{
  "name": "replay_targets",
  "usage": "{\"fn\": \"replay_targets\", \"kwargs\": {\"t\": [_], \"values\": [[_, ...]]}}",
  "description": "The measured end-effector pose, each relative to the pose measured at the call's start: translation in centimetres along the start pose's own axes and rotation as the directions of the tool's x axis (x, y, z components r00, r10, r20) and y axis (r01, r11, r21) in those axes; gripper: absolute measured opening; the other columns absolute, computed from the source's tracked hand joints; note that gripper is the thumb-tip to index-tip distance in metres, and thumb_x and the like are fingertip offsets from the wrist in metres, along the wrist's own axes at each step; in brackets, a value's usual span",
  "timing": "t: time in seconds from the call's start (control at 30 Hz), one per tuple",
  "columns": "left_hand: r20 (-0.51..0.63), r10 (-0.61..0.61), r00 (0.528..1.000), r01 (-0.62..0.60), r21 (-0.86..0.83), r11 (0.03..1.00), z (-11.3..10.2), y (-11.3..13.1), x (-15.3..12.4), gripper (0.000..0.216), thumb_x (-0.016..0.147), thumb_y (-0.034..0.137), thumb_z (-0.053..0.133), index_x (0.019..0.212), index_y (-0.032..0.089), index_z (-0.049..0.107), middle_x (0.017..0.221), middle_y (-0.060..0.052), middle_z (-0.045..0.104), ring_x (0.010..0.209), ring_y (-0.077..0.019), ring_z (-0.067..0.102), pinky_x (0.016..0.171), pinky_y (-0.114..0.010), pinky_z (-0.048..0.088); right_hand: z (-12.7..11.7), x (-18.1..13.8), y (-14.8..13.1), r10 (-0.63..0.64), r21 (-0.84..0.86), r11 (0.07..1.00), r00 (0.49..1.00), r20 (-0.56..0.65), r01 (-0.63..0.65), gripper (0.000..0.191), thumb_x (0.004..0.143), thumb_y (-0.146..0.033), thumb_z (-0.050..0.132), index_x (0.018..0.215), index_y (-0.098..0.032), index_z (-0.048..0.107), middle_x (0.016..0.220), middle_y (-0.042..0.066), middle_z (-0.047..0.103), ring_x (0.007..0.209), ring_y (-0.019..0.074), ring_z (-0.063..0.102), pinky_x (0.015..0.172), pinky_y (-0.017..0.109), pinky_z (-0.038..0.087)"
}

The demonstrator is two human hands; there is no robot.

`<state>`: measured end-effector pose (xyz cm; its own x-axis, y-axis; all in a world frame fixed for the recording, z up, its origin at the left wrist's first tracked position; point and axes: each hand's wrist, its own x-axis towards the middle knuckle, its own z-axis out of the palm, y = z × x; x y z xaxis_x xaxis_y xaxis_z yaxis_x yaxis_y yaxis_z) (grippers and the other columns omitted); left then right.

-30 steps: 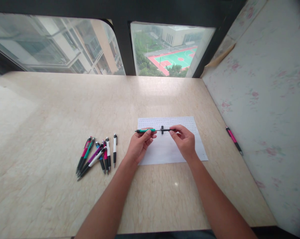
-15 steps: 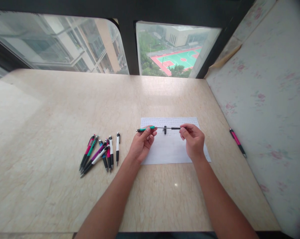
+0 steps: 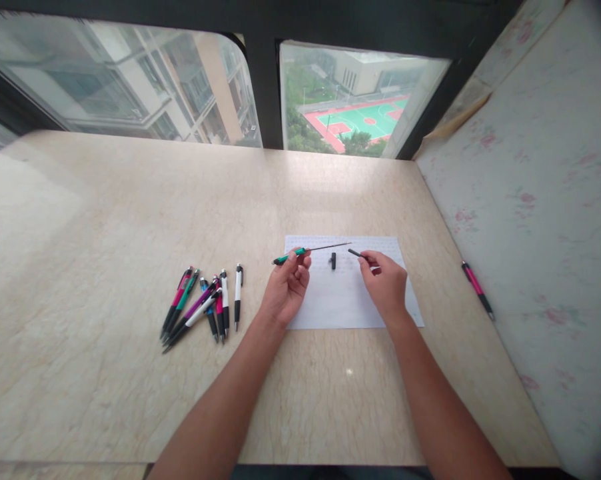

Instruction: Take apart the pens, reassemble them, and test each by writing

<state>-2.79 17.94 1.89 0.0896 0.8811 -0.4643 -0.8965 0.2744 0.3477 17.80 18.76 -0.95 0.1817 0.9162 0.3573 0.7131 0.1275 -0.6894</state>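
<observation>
My left hand [image 3: 286, 287] pinches the green pen barrel [image 3: 289, 256] above the paper. A thin dark refill [image 3: 329, 247] sticks out of the barrel toward the right, its tip bare. My right hand [image 3: 384, 283] is closed on a black pen grip section [image 3: 354, 253], whose free end points left, a little below the refill's tip and apart from it. Between my hands a small black piece [image 3: 333, 261] lies on the white sheet of paper [image 3: 340, 307], which has faint writing near its top.
To the left, several click pens [image 3: 193, 310] lie in a loose pile, with a white and black pen [image 3: 238, 297] beside them. A pink and black pen [image 3: 478, 291] rests by the papered wall [image 3: 540, 253] on the right. Windows [image 3: 350, 100] border the marble-patterned surface [image 3: 130, 207] at the back.
The black grip section has come off the refill's tip and now tilts down to the right. The refill's tip has risen slightly. The view has shifted a little.
</observation>
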Motion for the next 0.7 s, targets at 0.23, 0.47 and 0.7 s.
{"fn": "replay_targets", "kwargs": {"t": [0.23, 0.47, 0.7], "values": [[0.010, 0.020, 1.000, -0.021, 0.033, 0.999, 0.0, 0.2, 0.1, 0.005, 0.085, 0.013, 0.065, 0.089, 0.011, 0.069, 0.091, -0.006, 0.072, 0.073, -0.0066, 0.068, 0.059, -0.008, 0.055, 1.2, -0.9, -0.7, -0.140, -0.181, 0.971, 0.983, 0.117, 0.159, 0.023, 0.089, -0.028, 0.054, 0.103, -0.019, 0.070, 0.091, 0.007, 0.073, 0.070, 0.0177, 0.064, 0.070, 0.031, 0.048], [0.051, 0.046, 0.998, -0.050, 0.091, 0.995, -0.2, -0.1, 0.0, 0.009, 0.083, 0.014, 0.068, 0.091, 0.011, 0.070, 0.091, -0.007, 0.072, 0.074, -0.0076, 0.069, 0.061, -0.008, 0.054, 0.5, -0.7, -1.2, 0.057, 0.188, 0.980, 0.995, 0.078, -0.071, 0.027, 0.089, -0.041, 0.056, 0.098, -0.019, 0.071, 0.087, 0.007, 0.073, 0.061, 0.0144, 0.058, 0.061, 0.030, 0.049], [0.091, 0.037, 0.995, -0.055, 0.215, 0.975, -0.6, -0.6, 0.2, 0.016, 0.078, 0.016, 0.074, 0.093, 0.010, 0.071, 0.091, -0.008, 0.073, 0.075, -0.0094, 0.069, 0.061, -0.010, 0.054, -0.3, -0.2, -1.6, 0.126, 0.616, 0.762, 0.978, 0.165, -0.202, 0.028, 0.091, -0.043, 0.056, 0.104, -0.021, 0.067, 0.086, 0.005, 0.070, 0.064, 0.0130, 0.058, 0.052, 0.025, 0.043]]}}
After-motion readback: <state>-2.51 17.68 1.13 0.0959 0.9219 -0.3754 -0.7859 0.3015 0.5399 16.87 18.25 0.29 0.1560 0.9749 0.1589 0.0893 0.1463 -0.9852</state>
